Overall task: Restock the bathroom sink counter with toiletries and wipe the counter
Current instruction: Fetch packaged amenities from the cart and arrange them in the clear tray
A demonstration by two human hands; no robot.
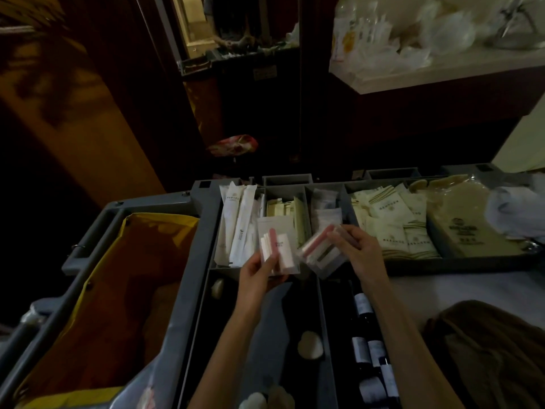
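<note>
I stand over a grey housekeeping cart tray (203, 231) with divided compartments of wrapped toiletries. My left hand (259, 273) holds a clear packet with white and pink items (280, 252) above the tray's middle. My right hand (359, 249) grips a second clear packet with a pink stick (321, 252), tilted, right beside the first. Long white sachets (239, 219) fill the left compartment. Cream packets (392, 222) lie in the right one.
A yellow-lined bag (118, 290) hangs at the cart's left. Small dark bottles with labels (368, 349) lie in a lower compartment, rounded soaps (309, 343) in another. A shelf with plastic-wrapped supplies (413, 39) is at upper right. Brown cloth (486, 349) lies at lower right.
</note>
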